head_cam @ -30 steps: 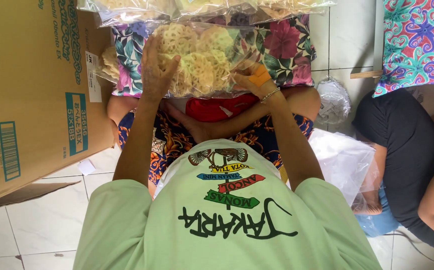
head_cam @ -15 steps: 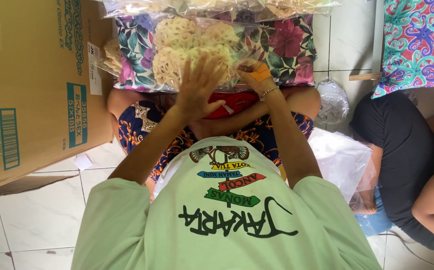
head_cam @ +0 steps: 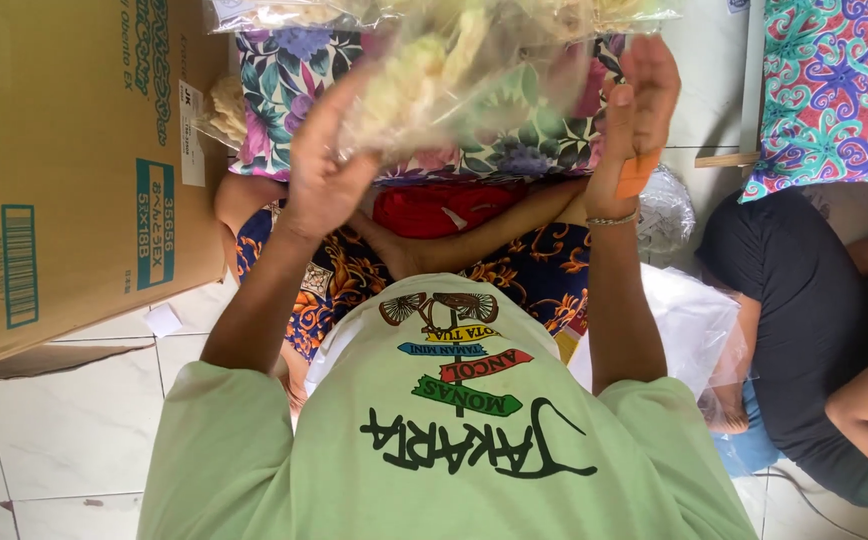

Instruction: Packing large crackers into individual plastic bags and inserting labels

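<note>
Both my hands are raised and hold a clear plastic bag of pale round crackers (head_cam: 454,85) between them; it is blurred. My left hand (head_cam: 322,170) grips its left side from below. My right hand (head_cam: 636,110) presses against its right side, fingers up, with an orange plaster on the wrist and a thin bracelet. Under the bag lies a floral cloth (head_cam: 294,70), with more pale crackers (head_cam: 226,105) at its left edge. Another clear bag (head_cam: 284,12) runs along the top.
A big cardboard box (head_cam: 64,170) stands at the left on the white tiled floor (head_cam: 54,430). A person in dark clothes (head_cam: 804,330) sits at the right beside crumpled clear plastic (head_cam: 689,330). A patterned cloth (head_cam: 834,90) hangs at top right.
Both hands rose from the cracker pile on the floral cloth and now hold a bag of crackers up nearer the camera. The left hand moved right, then up.
</note>
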